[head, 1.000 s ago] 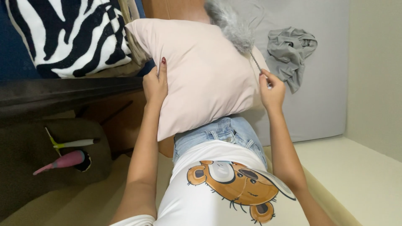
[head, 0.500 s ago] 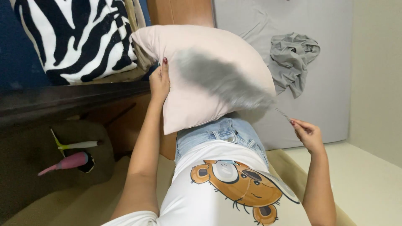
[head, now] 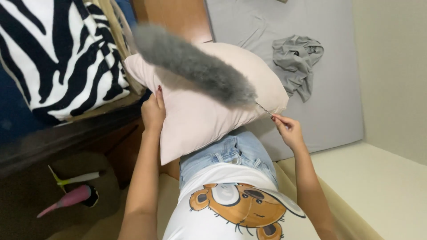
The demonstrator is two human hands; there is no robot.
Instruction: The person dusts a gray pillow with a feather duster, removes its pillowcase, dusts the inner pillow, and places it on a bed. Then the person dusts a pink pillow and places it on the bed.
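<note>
Here the left hand point(head: 153, 113) grips a pink pillow point(head: 209, 111); the right hand point(head: 289, 131) pinches a grey duster point(head: 195, 64).

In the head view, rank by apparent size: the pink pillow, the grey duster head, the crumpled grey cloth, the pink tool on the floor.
1. pink pillow
2. grey duster head
3. crumpled grey cloth
4. pink tool

The duster is nearer the camera, so its lead over the cloth is unsure.

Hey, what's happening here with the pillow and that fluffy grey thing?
A person is dusting a pale pink pillow. The left hand grips the pillow's edge and holds it up against the body, while the right hand holds the thin handle of a grey feather duster whose fluffy head lies across the pillow's upper face. A crumpled grey garment lies on the grey mattress behind, and a zebra-print blanket sits to the left.
</note>
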